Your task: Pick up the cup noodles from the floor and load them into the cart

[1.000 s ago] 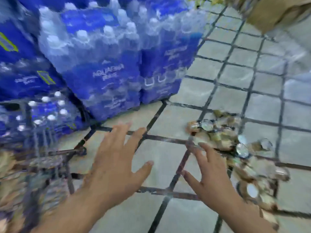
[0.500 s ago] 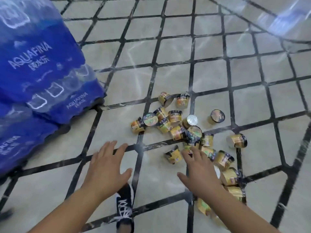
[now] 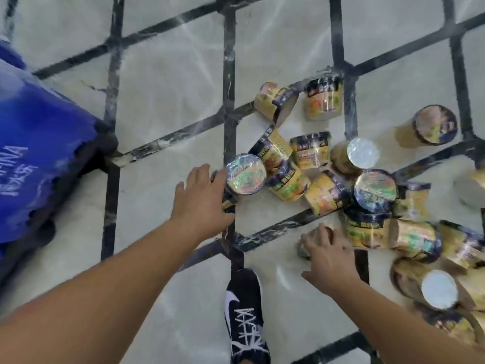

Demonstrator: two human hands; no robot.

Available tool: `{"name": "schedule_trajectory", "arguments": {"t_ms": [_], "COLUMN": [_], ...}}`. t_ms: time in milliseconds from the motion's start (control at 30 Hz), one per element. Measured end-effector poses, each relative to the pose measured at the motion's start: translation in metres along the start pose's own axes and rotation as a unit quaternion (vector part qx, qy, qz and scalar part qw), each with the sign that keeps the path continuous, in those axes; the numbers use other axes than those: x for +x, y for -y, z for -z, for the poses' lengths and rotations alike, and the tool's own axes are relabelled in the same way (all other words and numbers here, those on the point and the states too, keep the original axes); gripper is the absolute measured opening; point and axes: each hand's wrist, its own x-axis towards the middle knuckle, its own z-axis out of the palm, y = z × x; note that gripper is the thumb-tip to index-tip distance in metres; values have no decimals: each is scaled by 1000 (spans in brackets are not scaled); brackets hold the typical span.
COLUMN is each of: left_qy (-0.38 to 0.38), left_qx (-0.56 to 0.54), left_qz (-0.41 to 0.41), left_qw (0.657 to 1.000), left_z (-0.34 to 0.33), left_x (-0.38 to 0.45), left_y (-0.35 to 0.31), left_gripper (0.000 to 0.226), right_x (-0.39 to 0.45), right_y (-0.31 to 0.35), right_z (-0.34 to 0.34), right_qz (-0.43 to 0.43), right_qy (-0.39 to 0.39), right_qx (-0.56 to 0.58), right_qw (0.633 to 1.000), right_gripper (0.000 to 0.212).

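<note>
On the tiled floor (image 3: 162, 82) lie the cup noodles (image 3: 325, 177), a loose heap right of centre. Most are on their sides, long axes pointing every which way; a few stand with foil lids up. Their yellow and dark labels carry print too blurred to read. The left hand (image 3: 202, 198) reaches to an upright cup (image 3: 245, 173), fingers curving against its side; whether this grip has closed cannot be told. The right hand (image 3: 328, 261) rests spread over a tipped cup (image 3: 312, 237), fingers relaxed. Blue bottled-water packs (image 3: 39, 158) with white lettering stand at left. A black sneaker (image 3: 245, 316) stands on pale marble tiles with dark borders.
</note>
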Motion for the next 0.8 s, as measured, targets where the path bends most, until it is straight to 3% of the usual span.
{"name": "schedule_trajectory", "arguments": {"t_ms": [200, 433, 600, 800], "left_qy": [38, 26, 17, -28], "left_qx": [62, -12, -11, -102], "left_qz": [-9, 29, 6, 51], "left_qw": [997, 999, 1000, 993], "left_z": [-54, -72, -31, 31], "left_x": [79, 92, 27, -144], "left_y": [-5, 1, 13, 51], "left_gripper": [116, 121, 122, 109], "right_x": [39, 20, -23, -114], "right_y": [-23, -22, -7, 40], "right_z": [-15, -10, 19, 82], "right_qz": [-24, -3, 19, 80], "right_qy": [-19, -50, -63, -146], "right_qx": [-12, 2, 9, -1], "right_qw": [999, 999, 998, 986], "right_gripper": [79, 91, 94, 96]}}
